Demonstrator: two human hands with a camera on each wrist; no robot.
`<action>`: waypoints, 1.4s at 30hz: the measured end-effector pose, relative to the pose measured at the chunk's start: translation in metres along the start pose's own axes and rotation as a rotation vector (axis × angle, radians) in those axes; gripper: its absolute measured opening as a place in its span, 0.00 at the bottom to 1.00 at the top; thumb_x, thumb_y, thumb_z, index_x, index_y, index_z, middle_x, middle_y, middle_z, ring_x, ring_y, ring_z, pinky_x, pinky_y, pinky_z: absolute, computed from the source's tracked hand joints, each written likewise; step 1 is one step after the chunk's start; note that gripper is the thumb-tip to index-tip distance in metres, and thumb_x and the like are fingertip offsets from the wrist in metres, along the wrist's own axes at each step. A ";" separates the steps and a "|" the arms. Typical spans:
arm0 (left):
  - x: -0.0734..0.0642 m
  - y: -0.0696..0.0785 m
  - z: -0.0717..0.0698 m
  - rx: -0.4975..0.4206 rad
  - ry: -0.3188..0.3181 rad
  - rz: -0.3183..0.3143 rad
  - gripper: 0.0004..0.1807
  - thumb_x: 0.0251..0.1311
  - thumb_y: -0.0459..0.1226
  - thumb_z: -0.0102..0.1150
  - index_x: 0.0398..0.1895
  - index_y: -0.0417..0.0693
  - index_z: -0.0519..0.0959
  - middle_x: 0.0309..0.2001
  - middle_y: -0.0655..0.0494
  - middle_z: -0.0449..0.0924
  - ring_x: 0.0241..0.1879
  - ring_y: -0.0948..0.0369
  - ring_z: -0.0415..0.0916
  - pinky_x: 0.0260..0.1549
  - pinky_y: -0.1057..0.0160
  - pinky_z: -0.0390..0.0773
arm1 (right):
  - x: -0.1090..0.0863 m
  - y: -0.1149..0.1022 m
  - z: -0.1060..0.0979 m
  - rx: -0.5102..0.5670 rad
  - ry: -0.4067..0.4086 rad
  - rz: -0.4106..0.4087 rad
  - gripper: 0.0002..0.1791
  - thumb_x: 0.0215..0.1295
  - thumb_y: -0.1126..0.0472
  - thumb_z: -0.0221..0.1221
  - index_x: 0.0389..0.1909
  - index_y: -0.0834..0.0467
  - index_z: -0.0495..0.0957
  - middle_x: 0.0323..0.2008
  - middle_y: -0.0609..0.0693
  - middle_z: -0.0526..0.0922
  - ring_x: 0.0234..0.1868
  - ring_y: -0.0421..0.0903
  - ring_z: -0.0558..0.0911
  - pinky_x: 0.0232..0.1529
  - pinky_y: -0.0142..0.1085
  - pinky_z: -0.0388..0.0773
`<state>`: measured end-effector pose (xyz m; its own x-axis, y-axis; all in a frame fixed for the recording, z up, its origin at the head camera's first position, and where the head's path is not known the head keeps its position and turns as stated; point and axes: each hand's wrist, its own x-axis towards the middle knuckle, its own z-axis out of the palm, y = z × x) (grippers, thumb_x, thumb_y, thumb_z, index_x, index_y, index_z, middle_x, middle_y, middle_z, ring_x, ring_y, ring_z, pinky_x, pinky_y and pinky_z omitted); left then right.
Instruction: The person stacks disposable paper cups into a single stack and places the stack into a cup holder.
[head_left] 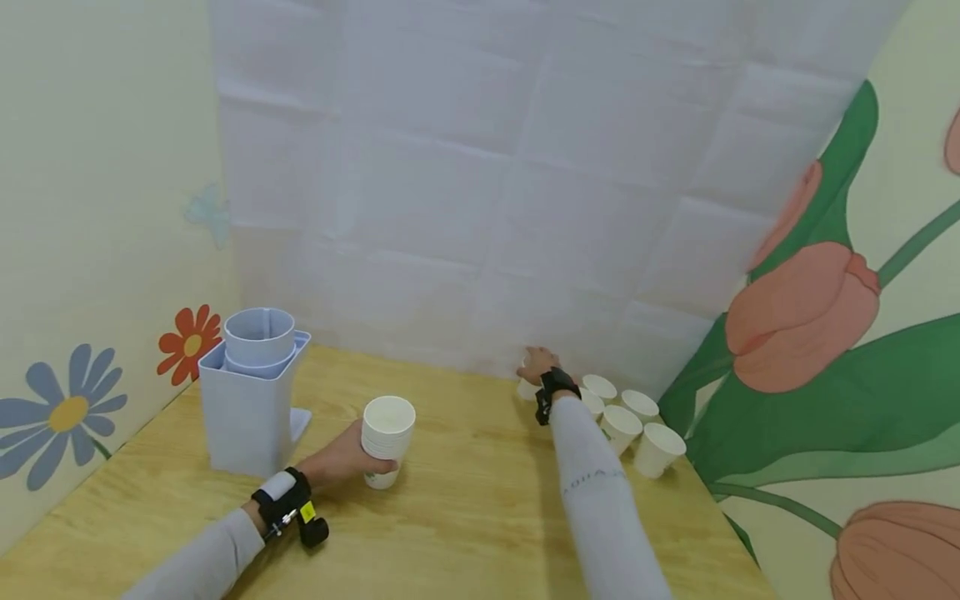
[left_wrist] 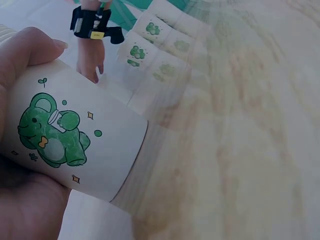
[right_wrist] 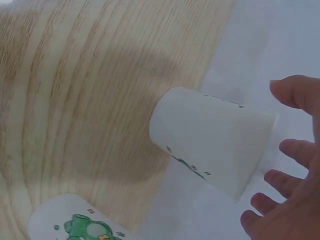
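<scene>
My left hand (head_left: 337,460) grips a stack of white paper cups (head_left: 388,417), held upright over the wooden table. In the left wrist view, the thumb and palm wrap a cup (left_wrist: 75,130) printed with a green cartoon animal. At the table's far edge, my right hand (head_left: 538,365) is over a single white paper cup (head_left: 527,389), which it partly hides in the head view. The right wrist view shows that cup (right_wrist: 210,140) standing near the spread fingers (right_wrist: 282,182), with a gap between them. Another printed cup (right_wrist: 75,222) shows at the bottom.
Several white paper cups (head_left: 660,450) stand grouped beside my right forearm. At the left is a pale blue square container (head_left: 243,417) with round blue vessels (head_left: 259,337) in its top. A creased white sheet (head_left: 420,183) hangs behind the wooden table (head_left: 465,500).
</scene>
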<state>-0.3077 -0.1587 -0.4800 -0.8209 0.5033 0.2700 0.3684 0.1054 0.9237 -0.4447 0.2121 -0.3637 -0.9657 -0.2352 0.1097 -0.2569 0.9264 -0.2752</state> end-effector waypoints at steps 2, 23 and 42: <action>0.000 0.001 0.002 0.012 -0.005 0.014 0.42 0.54 0.34 0.73 0.70 0.34 0.61 0.57 0.41 0.75 0.54 0.52 0.73 0.58 0.50 0.72 | 0.035 0.021 0.022 -0.057 -0.053 0.095 0.37 0.73 0.52 0.52 0.76 0.68 0.58 0.73 0.72 0.61 0.73 0.70 0.61 0.71 0.60 0.61; 0.002 0.000 0.009 0.006 0.001 0.028 0.42 0.54 0.33 0.73 0.69 0.34 0.61 0.56 0.43 0.76 0.53 0.54 0.74 0.57 0.52 0.71 | 0.012 0.017 0.069 0.116 0.177 0.049 0.41 0.59 0.59 0.67 0.72 0.66 0.62 0.69 0.72 0.63 0.71 0.72 0.59 0.71 0.63 0.56; 0.001 0.004 0.003 0.069 0.008 0.017 0.40 0.54 0.33 0.73 0.68 0.33 0.63 0.56 0.41 0.77 0.53 0.54 0.74 0.58 0.51 0.71 | -0.031 -0.020 0.068 0.055 0.213 0.055 0.43 0.56 0.60 0.68 0.72 0.66 0.62 0.68 0.71 0.65 0.71 0.68 0.61 0.74 0.56 0.54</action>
<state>-0.3054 -0.1550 -0.4770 -0.8175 0.4986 0.2883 0.4117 0.1557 0.8979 -0.4121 0.1806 -0.4267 -0.9502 -0.1120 0.2907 -0.2113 0.9175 -0.3371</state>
